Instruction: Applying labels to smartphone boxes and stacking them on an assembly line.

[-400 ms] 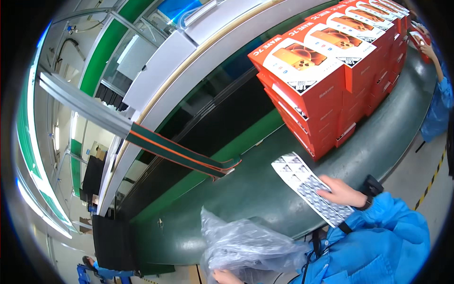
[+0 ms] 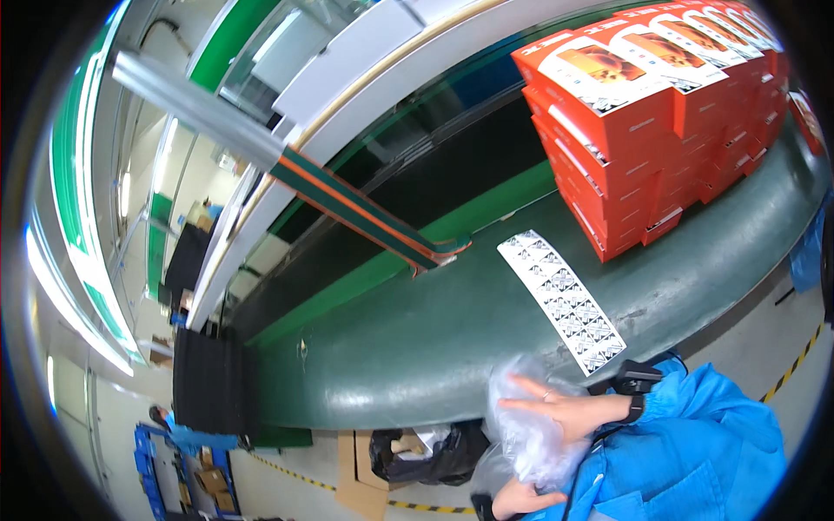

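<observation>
A crumpled clear plastic bag (image 2: 512,434) is bunched between my hands at the near edge of the green work surface (image 2: 408,347). My right hand (image 2: 565,412) presses and grips it from above, fingers partly spread over the plastic. Below, my left hand (image 2: 519,499) holds the lower part of the bag, its fingers partly hidden by it. A white sheet of black-and-white printed stickers (image 2: 565,304) lies flat on the surface just beyond my right hand, touched by neither hand.
Stacked red and white phone boxes (image 2: 625,165) stand at the far right. A post wrapped in green and orange (image 2: 365,213) rises at the back. Below the near edge are a black bin bag (image 2: 443,464) and a cardboard box (image 2: 360,486). A distant person (image 2: 187,438) is at lower left.
My right hand has let go of the sticker sheet, now lying on the surface, and has come down onto the plastic bag. The bag is gathered into a smaller bundle and moved right.
</observation>
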Demonstrator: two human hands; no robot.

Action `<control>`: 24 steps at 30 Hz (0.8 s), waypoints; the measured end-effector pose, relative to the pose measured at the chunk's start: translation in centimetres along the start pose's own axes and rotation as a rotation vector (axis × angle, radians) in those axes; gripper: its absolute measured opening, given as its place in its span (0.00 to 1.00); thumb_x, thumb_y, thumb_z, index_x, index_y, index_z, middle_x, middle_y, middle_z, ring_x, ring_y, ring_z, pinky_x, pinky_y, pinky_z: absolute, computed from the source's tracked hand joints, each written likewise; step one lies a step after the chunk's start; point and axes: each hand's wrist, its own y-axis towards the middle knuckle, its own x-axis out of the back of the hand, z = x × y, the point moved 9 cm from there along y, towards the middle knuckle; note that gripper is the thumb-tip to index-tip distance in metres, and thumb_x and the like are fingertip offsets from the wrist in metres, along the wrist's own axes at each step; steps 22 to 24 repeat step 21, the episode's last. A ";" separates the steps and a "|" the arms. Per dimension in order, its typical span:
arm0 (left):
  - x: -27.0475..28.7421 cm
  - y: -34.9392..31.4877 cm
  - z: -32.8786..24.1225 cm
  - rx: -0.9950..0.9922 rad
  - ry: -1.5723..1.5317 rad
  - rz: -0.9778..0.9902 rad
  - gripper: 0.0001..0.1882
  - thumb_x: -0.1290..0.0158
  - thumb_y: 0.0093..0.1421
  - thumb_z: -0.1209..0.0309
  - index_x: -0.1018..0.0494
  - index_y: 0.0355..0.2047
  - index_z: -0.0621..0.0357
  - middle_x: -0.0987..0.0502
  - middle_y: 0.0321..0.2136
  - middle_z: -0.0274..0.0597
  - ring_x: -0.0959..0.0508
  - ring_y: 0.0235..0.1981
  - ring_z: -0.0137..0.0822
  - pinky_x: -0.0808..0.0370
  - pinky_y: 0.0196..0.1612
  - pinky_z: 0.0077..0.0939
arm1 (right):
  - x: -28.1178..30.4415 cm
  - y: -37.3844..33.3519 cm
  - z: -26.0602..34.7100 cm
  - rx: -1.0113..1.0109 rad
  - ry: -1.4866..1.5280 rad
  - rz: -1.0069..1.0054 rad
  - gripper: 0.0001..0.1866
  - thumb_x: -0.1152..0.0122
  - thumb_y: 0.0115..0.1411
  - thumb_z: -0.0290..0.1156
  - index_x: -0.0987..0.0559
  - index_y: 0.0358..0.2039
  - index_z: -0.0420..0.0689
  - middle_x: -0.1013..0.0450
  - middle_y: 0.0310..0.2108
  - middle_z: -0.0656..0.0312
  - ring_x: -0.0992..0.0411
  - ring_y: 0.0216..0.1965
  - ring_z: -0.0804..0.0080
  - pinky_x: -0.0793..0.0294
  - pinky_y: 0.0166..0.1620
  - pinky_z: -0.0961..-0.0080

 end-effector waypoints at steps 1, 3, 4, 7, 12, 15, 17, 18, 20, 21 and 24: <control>-0.1 1.1 -1.7 0.036 0.004 -0.081 0.34 0.40 0.47 0.64 0.37 0.53 0.66 0.33 0.48 0.60 0.34 0.51 0.54 0.39 0.55 0.41 | -2.6 -0.3 -0.4 0.287 0.028 0.126 0.45 0.35 0.45 0.50 0.40 0.60 0.45 0.49 0.61 0.42 0.51 0.62 0.45 0.50 0.62 0.60; 0.9 1.4 -3.5 0.100 0.015 -0.215 0.34 0.39 0.45 0.64 0.36 0.52 0.64 0.32 0.46 0.61 0.33 0.49 0.56 0.38 0.53 0.42 | -3.7 2.6 7.0 0.104 0.549 0.289 0.28 0.39 0.47 0.44 0.36 0.44 0.44 0.42 0.46 0.51 0.44 0.48 0.58 0.45 0.49 0.67; 2.2 1.3 -4.0 0.122 0.079 -0.323 0.35 0.38 0.44 0.63 0.36 0.52 0.64 0.32 0.47 0.60 0.33 0.50 0.55 0.38 0.54 0.41 | -2.6 4.3 11.4 0.050 0.715 0.272 0.20 0.41 0.48 0.40 0.35 0.36 0.43 0.39 0.38 0.55 0.41 0.40 0.65 0.42 0.43 0.71; 5.3 -0.7 -5.2 0.228 0.274 -0.648 0.37 0.36 0.43 0.61 0.36 0.52 0.64 0.33 0.49 0.59 0.34 0.52 0.52 0.40 0.56 0.39 | -6.1 6.1 10.7 -0.122 0.971 0.187 0.10 0.45 0.51 0.34 0.31 0.21 0.42 0.32 0.23 0.63 0.34 0.25 0.78 0.37 0.30 0.78; 0.3 -5.1 0.7 0.517 0.420 -0.710 0.38 0.39 0.45 0.63 0.40 0.55 0.64 0.38 0.55 0.52 0.39 0.57 0.43 0.42 0.58 0.36 | -11.5 0.5 -4.7 -0.487 1.318 -0.013 0.29 0.51 0.59 0.38 0.41 0.59 0.39 0.38 0.56 0.53 0.41 0.57 0.63 0.45 0.61 0.69; 0.0 -11.5 2.5 0.524 0.270 -1.308 0.33 0.39 0.44 0.62 0.34 0.49 0.63 0.35 0.52 0.51 0.34 0.53 0.40 0.38 0.55 0.35 | -15.7 -0.6 -4.9 -0.561 1.244 0.224 0.25 0.48 0.61 0.30 0.40 0.58 0.40 0.39 0.57 0.55 0.42 0.59 0.68 0.43 0.61 0.71; 2.0 -17.2 1.2 0.404 0.208 -1.416 0.25 0.44 0.52 0.64 0.33 0.47 0.65 0.27 0.44 0.50 0.27 0.44 0.41 0.31 0.48 0.37 | -16.7 -0.7 -4.6 -0.636 1.248 0.289 0.26 0.48 0.61 0.29 0.41 0.58 0.40 0.40 0.57 0.55 0.42 0.59 0.68 0.44 0.61 0.71; 2.5 -22.6 -0.4 0.390 0.366 -1.690 0.28 0.45 0.54 0.60 0.37 0.50 0.64 0.30 0.46 0.50 0.28 0.46 0.40 0.32 0.49 0.38 | -15.5 0.2 -2.5 -0.521 1.059 0.382 0.26 0.48 0.61 0.29 0.41 0.58 0.40 0.41 0.58 0.55 0.41 0.58 0.67 0.43 0.60 0.70; 1.0 -36.2 -2.1 0.407 0.856 -2.260 0.36 0.45 0.55 0.52 0.44 0.56 0.61 0.36 0.52 0.49 0.33 0.52 0.41 0.36 0.54 0.40 | -13.6 0.9 -0.4 -0.333 0.750 0.485 0.25 0.49 0.62 0.31 0.40 0.58 0.40 0.43 0.58 0.56 0.40 0.58 0.66 0.41 0.59 0.68; 1.2 -36.9 -2.5 0.407 0.865 -2.263 0.36 0.45 0.55 0.52 0.44 0.56 0.61 0.36 0.52 0.49 0.33 0.52 0.41 0.36 0.54 0.40 | -11.9 0.5 0.0 -0.359 0.734 0.449 0.24 0.48 0.62 0.31 0.39 0.57 0.40 0.41 0.58 0.56 0.40 0.58 0.65 0.40 0.59 0.68; 1.2 -36.9 -2.5 0.407 0.865 -2.263 0.36 0.45 0.55 0.52 0.44 0.56 0.61 0.36 0.52 0.49 0.33 0.52 0.41 0.36 0.54 0.40 | -11.9 0.5 0.0 -0.359 0.734 0.449 0.24 0.48 0.62 0.31 0.39 0.57 0.40 0.41 0.58 0.56 0.40 0.58 0.65 0.40 0.59 0.68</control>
